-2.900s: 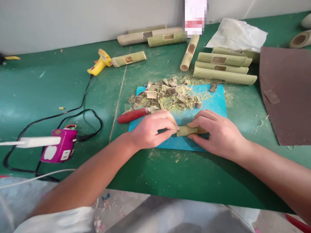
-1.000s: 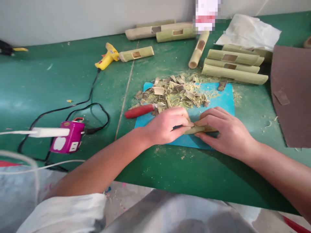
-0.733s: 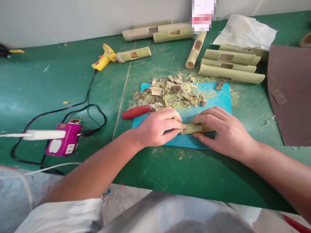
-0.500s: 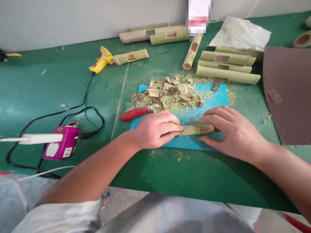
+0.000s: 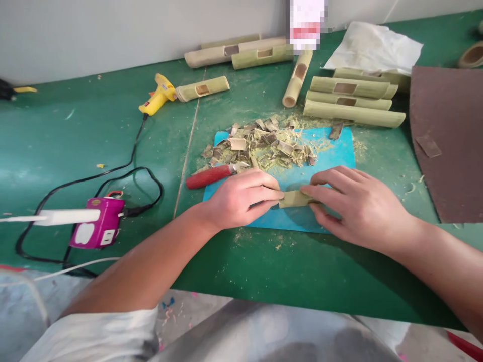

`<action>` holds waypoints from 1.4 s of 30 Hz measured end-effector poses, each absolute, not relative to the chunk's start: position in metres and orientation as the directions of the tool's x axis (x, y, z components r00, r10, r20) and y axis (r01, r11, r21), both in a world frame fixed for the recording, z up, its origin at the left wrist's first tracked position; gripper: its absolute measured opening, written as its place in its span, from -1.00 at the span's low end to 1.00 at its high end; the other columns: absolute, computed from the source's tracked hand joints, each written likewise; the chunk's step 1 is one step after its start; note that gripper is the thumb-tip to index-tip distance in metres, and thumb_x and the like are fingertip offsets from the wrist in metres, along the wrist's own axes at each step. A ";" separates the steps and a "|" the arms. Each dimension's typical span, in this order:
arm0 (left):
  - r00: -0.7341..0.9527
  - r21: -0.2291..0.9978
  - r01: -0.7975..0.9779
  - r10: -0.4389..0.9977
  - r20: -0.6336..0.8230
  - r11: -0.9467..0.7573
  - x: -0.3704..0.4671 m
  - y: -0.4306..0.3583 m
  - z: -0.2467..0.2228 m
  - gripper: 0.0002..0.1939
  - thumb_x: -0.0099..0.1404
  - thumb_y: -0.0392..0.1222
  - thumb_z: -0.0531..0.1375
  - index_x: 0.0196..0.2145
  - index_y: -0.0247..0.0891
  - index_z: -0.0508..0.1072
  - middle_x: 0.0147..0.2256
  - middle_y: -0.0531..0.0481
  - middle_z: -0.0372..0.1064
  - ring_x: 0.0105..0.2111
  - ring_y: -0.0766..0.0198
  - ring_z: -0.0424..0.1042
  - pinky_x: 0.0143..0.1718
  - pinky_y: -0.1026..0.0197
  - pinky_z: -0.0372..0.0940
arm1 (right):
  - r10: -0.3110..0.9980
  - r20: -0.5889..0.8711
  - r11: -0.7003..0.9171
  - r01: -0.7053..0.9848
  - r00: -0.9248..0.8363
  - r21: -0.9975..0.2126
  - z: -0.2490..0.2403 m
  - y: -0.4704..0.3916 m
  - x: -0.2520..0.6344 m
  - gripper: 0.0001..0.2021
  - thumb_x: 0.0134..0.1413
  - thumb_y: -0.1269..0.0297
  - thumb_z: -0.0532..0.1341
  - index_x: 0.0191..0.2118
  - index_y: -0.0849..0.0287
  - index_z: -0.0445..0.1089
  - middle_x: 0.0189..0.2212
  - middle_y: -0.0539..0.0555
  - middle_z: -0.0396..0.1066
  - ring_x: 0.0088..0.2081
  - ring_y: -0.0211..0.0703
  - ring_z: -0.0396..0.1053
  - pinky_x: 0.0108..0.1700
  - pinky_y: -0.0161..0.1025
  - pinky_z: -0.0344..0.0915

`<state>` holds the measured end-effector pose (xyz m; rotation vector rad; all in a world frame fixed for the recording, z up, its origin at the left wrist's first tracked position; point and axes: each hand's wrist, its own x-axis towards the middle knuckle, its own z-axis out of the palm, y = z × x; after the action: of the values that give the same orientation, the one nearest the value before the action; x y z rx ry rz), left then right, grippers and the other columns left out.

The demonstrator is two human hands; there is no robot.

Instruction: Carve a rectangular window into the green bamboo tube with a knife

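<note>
A bamboo tube (image 5: 294, 199) lies level between my two hands, over the front of a blue mat (image 5: 334, 153). My left hand (image 5: 245, 198) is closed on its left end. My right hand (image 5: 356, 208) is wrapped round the right part, and its fingers hide the cut opening there. Beyond my left hand, on the mat, a red-handled knife (image 5: 209, 177) rests beside a heap of bamboo chips and shavings (image 5: 264, 143).
Several notched bamboo tubes (image 5: 354, 114) lie at the back right under white paper (image 5: 373, 49). At the right is a brown sheet (image 5: 449, 151). On the left are a yellow glue gun (image 5: 158, 94), a purple power socket (image 5: 98, 221) and black cable.
My right hand has slid left along the tube and closed round it, covering the opening that showed before. My left hand keeps its grip.
</note>
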<state>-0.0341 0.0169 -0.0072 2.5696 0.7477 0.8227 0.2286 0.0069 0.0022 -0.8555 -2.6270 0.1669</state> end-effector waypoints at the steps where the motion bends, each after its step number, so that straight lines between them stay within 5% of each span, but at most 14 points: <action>1: 0.691 0.463 0.382 0.580 0.432 -0.800 -0.033 0.017 -0.007 -0.88 0.38 -0.29 0.19 -0.17 -0.24 0.53 -0.21 -0.09 0.51 -0.23 0.26 0.49 -0.16 0.18 0.41 | 0.596 0.313 0.803 0.552 -0.740 -0.223 0.002 0.006 0.226 -0.77 0.19 0.35 0.14 -0.09 0.27 0.46 -0.17 0.26 0.46 -0.19 0.04 0.40 -0.23 -0.05 0.36; 13: 0.641 0.479 0.411 0.619 0.454 -0.776 -0.032 0.017 -0.006 -0.89 0.39 -0.31 0.18 -0.18 -0.26 0.52 -0.23 -0.06 0.51 -0.25 0.30 0.46 -0.17 0.18 0.37 | 0.695 0.294 0.694 0.503 -0.656 -0.515 -0.008 0.020 0.221 -0.82 0.16 0.28 0.22 -0.15 0.24 0.45 -0.25 0.21 0.46 -0.19 0.00 0.40 -0.18 -0.06 0.39; 42: 0.671 0.435 0.379 0.566 0.479 -0.817 -0.031 0.014 -0.004 -0.91 0.33 -0.31 0.23 -0.19 -0.25 0.52 -0.27 -0.05 0.49 -0.30 0.30 0.45 -0.23 0.20 0.34 | 0.691 0.307 0.705 0.516 -0.654 -0.488 -0.010 0.017 0.221 -0.83 0.15 0.28 0.23 -0.16 0.21 0.45 -0.27 0.19 0.46 -0.21 -0.01 0.39 -0.20 -0.07 0.38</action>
<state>-0.0307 0.0144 -0.0038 2.5885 0.7523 0.8885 0.2206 0.0171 -0.0101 -0.9259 -2.4370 0.4973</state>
